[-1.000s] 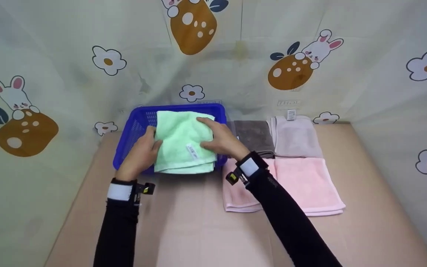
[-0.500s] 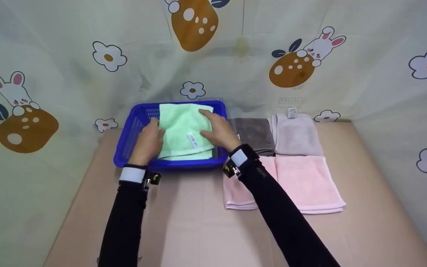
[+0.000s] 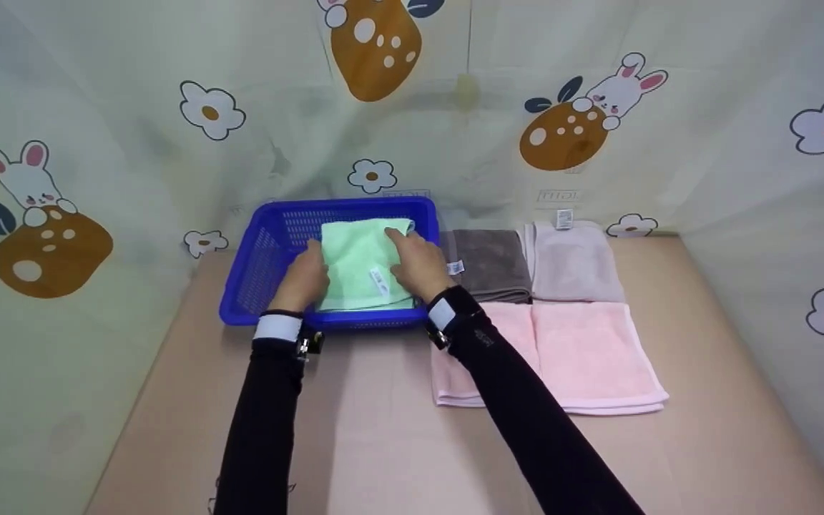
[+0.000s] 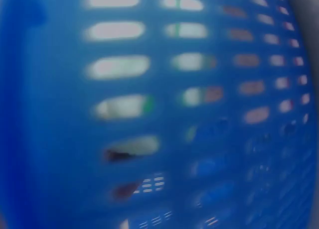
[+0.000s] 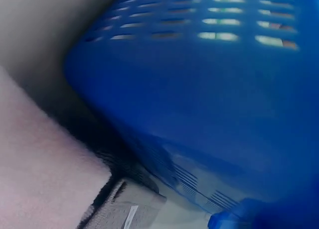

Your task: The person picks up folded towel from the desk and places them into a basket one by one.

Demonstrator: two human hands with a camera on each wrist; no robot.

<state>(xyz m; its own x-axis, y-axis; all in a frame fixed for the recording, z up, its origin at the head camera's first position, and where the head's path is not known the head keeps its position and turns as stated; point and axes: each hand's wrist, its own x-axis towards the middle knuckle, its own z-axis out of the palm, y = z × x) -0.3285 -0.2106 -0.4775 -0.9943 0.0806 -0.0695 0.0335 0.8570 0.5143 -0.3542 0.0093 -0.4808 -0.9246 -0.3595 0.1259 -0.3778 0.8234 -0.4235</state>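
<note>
The folded green towel [image 3: 360, 257] is inside the blue basket [image 3: 262, 250], toward its right side. The left hand [image 3: 305, 277] lies along the towel's left edge; the right hand [image 3: 419, 266] touches its right part, thumb and forefinger spread apart. With the wrist views mainly showing basket wall, whether either hand pinches cloth cannot be told.
</note>
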